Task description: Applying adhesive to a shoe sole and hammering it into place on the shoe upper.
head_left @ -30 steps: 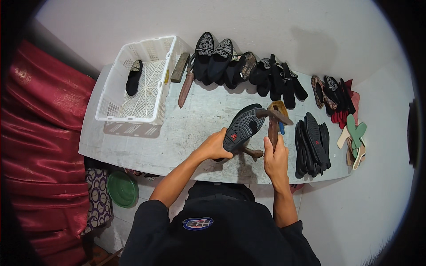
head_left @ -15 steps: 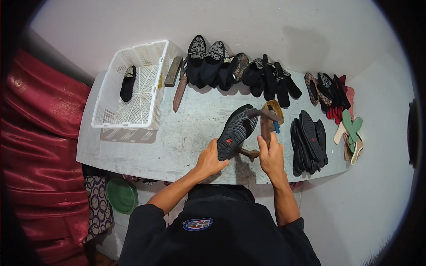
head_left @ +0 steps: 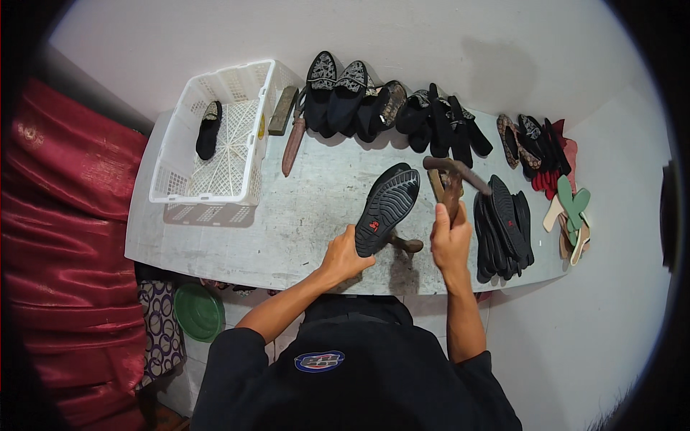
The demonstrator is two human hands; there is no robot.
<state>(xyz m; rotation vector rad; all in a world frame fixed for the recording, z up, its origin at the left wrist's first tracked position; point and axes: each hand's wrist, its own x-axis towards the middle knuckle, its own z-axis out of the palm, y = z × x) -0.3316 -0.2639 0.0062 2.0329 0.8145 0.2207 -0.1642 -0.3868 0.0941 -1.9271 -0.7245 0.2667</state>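
Note:
A black shoe (head_left: 388, 205) is held sole up by its heel in my left hand (head_left: 345, 258), the ridged sole with a red mark facing me. Beneath it, a brown metal shoe last stand (head_left: 407, 245) shows in part; whether the shoe rests on it is hidden. My right hand (head_left: 451, 241) grips the handle of a hammer (head_left: 454, 179), its head raised to the right of the shoe's toe and apart from the sole. Behind the hammer, a yellowish container (head_left: 435, 184) is mostly covered.
Right of my hand lies a stack of black soles (head_left: 505, 226). Several finished-looking shoes (head_left: 350, 92) line the wall. A white plastic crate (head_left: 251, 188) holding one shoe stands at left, near pincers (head_left: 294, 144) and a flat block (head_left: 283, 110). Green and cream pieces (head_left: 573, 205) lie far right.
The hammer has moved right, away from the shoe's toe, with my right hand. The shoe has shifted only slightly in my left hand.

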